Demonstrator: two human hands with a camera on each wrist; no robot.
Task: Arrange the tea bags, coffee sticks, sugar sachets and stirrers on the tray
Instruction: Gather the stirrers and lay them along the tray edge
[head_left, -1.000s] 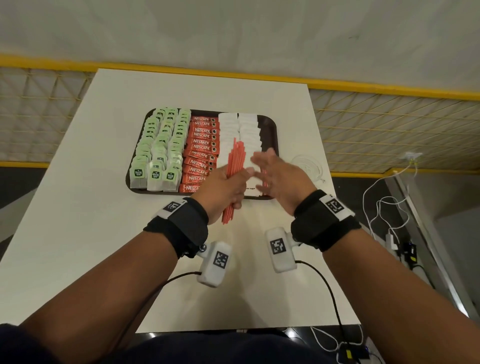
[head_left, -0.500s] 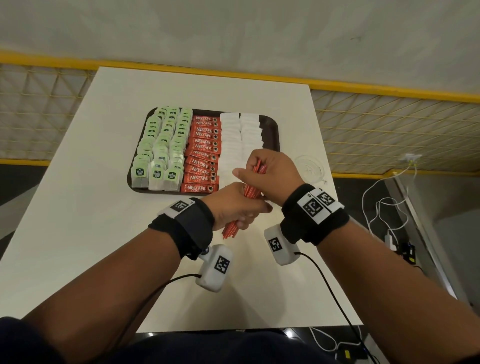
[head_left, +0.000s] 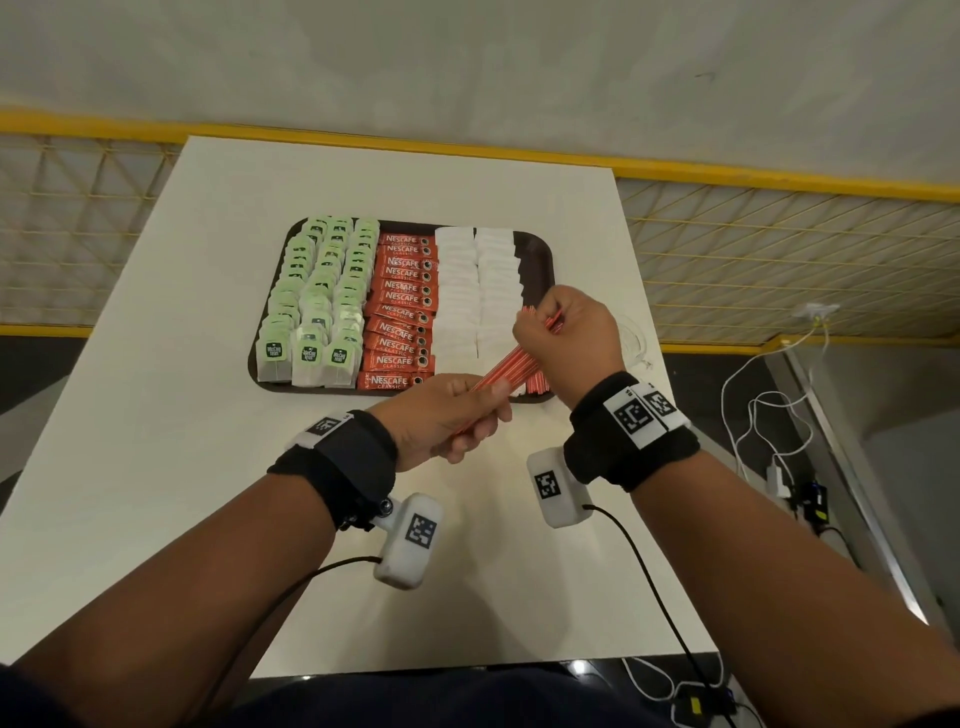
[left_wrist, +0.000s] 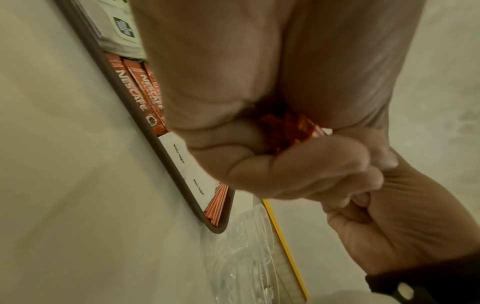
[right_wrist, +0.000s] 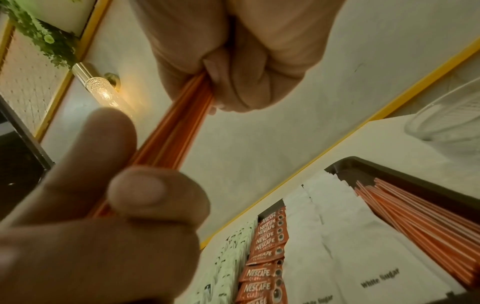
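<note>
A dark brown tray (head_left: 541, 258) holds rows of green tea bags (head_left: 317, 301), red Nescafe coffee sticks (head_left: 402, 306) and white sugar sachets (head_left: 475, 291). Some orange stirrers (head_left: 537, 385) lie along its right edge, also seen in the right wrist view as stirrers (right_wrist: 415, 226). Above the tray's near right corner I hold a bundle of orange stirrers (head_left: 511, 366) slanted up to the right. My left hand (head_left: 467, 421) grips its lower end in a fist. My right hand (head_left: 550, 332) grips its upper end. In the wrist views the stirrer bundle (right_wrist: 179, 131) runs between both fists.
A clear plastic container (head_left: 631, 338) sits on the white table (head_left: 156, 467) just right of the tray. White cables and a charger (head_left: 774, 431) hang off the table's right side. A yellow rail (head_left: 363, 150) runs behind the far edge.
My right hand, open beside the bundle a second ago, now grips its upper end. The bundle has tilted from nearly upright to slanting right, and both hands shifted right.
</note>
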